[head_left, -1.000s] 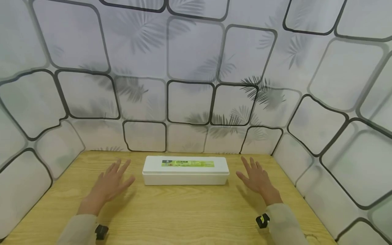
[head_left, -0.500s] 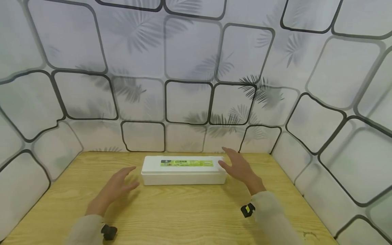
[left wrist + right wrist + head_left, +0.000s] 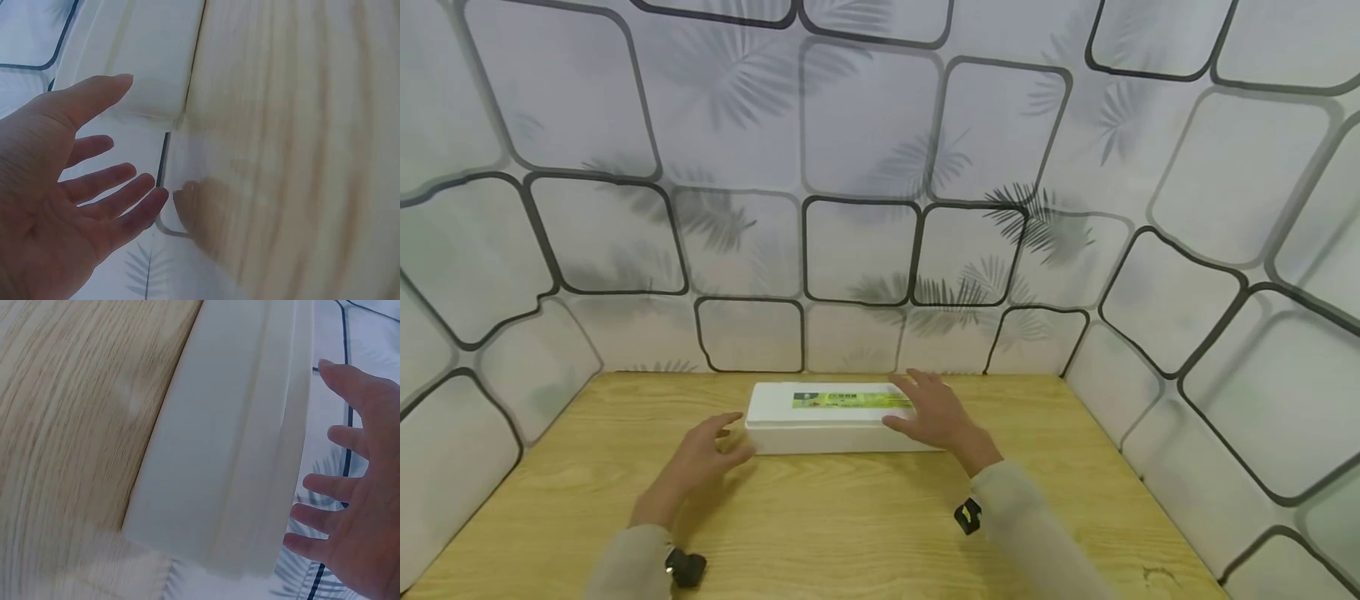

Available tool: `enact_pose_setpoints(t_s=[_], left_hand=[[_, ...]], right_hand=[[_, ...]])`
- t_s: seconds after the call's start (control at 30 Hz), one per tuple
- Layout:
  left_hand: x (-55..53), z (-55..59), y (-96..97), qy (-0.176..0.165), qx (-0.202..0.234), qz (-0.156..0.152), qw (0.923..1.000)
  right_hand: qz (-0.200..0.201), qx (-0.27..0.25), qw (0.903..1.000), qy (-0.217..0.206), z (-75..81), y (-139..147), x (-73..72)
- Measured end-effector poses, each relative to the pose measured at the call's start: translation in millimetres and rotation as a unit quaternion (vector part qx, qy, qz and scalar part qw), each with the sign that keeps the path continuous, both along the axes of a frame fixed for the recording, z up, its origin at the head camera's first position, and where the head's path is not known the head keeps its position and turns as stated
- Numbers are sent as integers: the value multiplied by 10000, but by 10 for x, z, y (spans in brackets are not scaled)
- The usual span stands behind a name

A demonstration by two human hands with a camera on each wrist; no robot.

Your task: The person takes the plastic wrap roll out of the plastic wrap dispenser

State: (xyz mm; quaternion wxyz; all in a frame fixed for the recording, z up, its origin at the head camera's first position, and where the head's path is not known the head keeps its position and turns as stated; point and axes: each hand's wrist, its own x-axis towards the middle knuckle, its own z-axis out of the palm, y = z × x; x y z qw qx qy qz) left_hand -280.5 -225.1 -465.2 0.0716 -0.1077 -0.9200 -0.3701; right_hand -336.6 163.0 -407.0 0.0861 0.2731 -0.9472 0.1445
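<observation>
A long white lidded box (image 3: 842,437) with a green and yellow label (image 3: 850,401) on its lid lies near the back of the table. My left hand (image 3: 703,454) is at the box's left end, fingers loosely bent and thumb apart; in the left wrist view its palm faces the box end (image 3: 147,87) with nothing in the grasp. Over the lid's right part is my right hand (image 3: 934,410), fingers spread, covering the right end of the label. The right wrist view shows these spread fingers (image 3: 331,486) just above the lid edge, holding nothing.
The box stands on a light wood-grain table (image 3: 850,525). A patterned wall covering (image 3: 865,250) with dark rounded outlines and leaf shapes rises behind the table and along both sides. A small black wrist device (image 3: 687,568) sits at the left cuff, another at the right.
My right hand has moved left from beside the box to over its lid. My left hand has moved right, up to the box's left end. The box has stayed in place.
</observation>
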Motion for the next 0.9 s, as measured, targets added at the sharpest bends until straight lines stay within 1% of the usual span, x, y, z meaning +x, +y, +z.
enact_pose_setpoints(t_s=[0.1, 0.3, 0.4, 0.53, 0.67, 0.77, 0.9], left_hand=[[-13, -18, 28, -134, 92, 61, 9998], [-16, 0, 83, -489, 258, 122, 9984], [-33, -11, 108, -524, 372, 96, 9979], [-62, -48, 136, -440, 567, 45, 9974], [-71, -71, 172, -459, 768, 44, 9960], [-63, -63, 197, -534, 865, 81, 9948], [-62, -48, 216, -583, 890, 142, 9942]], right_hand=[[89, 110, 9999, 22, -8, -48, -7], [178, 152, 9997, -23, -8, -115, -13], [183, 180, 9997, -28, -4, -143, -16], [251, 115, 9996, -57, 7, -187, -17], [327, 96, 9993, -141, 7, -226, -12], [363, 197, 9991, -94, -6, -250, -22], [367, 305, 9989, 28, -24, -274, -48]])
